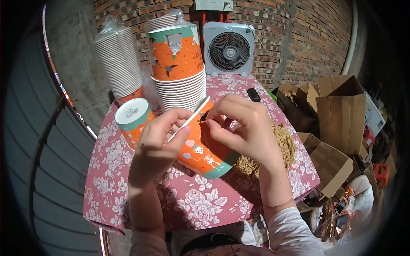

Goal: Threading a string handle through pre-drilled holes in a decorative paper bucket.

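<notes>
Brick wall (307,34) behind; flattened cardboard boxes (337,111) heaped off to the right. Round counter (192,205) under a pink floral cloth, reaching forward to the lap. At the far edge, a small white fan (228,49). Left of the fan, two tall bagged stacks of paper cups (119,64), the nearer stack topped by an orange cup with a green rim band (176,53). On the cloth at left, another orange cup (133,119) standing upside down. Right of centre, a heap of tan shredded paper filler (279,143), partly hidden by the right wrist. Small black object (253,94) near the fan, too small to identify.

Centre of it all: an orange paper cup (204,154) tipped on its side, mouth turned up and back, green base pointing down toward the lap, held between both hands. Left hand (160,136) closed around the rim from the left. Right hand (239,128) over the mouth, thumb and forefinger pinched shut on a tiny dark piece (203,117) just at the rim.

Likely risks: thin paper wall buckling or creasing under a tight left grip; tiny piece slipping from the pinch and vanishing into the filler or off the counter; a stray elbow nudging the tall stacks over.
</notes>
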A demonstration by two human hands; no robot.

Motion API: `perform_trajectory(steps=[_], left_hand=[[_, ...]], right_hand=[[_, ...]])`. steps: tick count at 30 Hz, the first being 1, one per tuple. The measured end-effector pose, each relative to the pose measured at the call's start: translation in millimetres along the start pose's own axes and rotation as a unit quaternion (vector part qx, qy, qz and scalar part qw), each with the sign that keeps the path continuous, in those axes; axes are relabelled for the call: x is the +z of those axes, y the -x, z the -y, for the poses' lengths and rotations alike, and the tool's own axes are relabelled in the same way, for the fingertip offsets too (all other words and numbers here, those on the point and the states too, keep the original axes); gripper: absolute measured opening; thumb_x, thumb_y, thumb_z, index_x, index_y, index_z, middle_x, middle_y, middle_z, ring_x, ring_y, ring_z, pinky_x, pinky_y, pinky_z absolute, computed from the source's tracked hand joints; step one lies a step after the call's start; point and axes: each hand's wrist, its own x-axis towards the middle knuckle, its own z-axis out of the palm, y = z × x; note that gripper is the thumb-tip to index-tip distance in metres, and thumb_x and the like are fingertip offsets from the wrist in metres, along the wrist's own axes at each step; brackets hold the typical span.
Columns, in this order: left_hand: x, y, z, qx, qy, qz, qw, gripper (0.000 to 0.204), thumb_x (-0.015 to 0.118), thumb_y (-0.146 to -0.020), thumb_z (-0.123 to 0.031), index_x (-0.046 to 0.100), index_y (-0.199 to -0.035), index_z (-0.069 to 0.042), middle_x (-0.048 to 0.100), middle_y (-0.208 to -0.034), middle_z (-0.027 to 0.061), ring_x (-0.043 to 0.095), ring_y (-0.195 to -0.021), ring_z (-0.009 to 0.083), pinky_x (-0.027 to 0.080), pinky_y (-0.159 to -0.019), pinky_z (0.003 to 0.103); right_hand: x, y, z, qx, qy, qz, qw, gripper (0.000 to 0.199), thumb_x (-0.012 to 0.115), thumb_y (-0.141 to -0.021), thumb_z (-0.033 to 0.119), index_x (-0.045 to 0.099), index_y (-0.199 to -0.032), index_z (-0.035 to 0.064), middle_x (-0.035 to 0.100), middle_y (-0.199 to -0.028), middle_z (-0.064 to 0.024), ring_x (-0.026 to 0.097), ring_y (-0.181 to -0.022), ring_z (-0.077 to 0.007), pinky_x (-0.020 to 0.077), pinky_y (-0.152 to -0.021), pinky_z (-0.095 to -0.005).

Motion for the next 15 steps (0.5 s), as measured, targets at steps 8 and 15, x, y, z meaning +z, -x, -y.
perform_trajectory(steps=[8, 15], left_hand=[[2.3, 1.1, -0.3, 0.011, 0.004, 0.001, 1.000, 0.019, 0.061, -0.091, 0.000, 0.066, -0.108, 0.005, 0.069, -0.083, 0.0088, 0.067, -0.073, 0.0129, 0.054, -0.067, 0.028], [1.0, 0.8, -0.1, -0.028, 0.029, 0.005, 0.999, 0.020, 0.062, -0.091, 0.001, 0.066, -0.109, 0.005, 0.070, -0.084, 0.0092, 0.069, -0.075, 0.0128, 0.056, -0.068, 0.028]], right_hand=[[3.1, 0.1, 3.8, -0.032, 0.076, 0.021, 0.996, 0.013, 0.076, -0.078, 0.002, 0.068, -0.088, -0.0002, 0.063, -0.080, -0.0090, 0.067, -0.068, -0.0218, 0.0531, -0.059, -0.0303], [5.5, 1.3, 2.6, -0.038, 0.084, 0.019, 0.996, 0.014, 0.076, -0.077, 0.001, 0.067, -0.087, -0.0002, 0.063, -0.080, -0.0089, 0.067, -0.066, -0.0213, 0.0541, -0.059, -0.0310]])
